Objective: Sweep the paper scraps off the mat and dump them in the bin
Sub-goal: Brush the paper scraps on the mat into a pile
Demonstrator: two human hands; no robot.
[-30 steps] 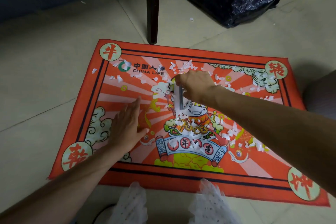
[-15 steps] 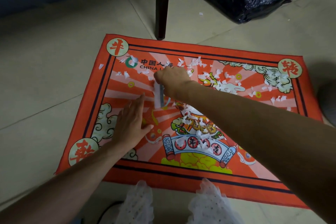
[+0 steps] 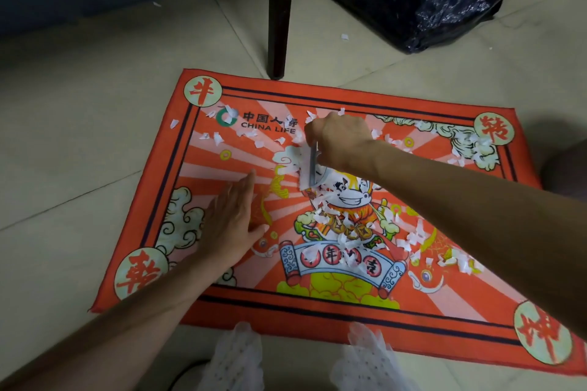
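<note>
- Red printed mat (image 3: 317, 305) is pinned by the flat left hand (image 3: 230, 222), fingers straight and together.
- White paper scraps (image 3: 336, 225) are heaped mid-mat, just nearward of the scraper.
- Upright card-like scraper (image 3: 309, 168) is clamped in the right hand (image 3: 341, 140), its long axis running near to far.

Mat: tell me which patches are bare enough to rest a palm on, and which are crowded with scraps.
On the mat, the near border strip and the stripes around the left hand are bare. Paper scraps crowd the middle below the right hand and its small brush, the far strip by the logo, and the right side.
</note>
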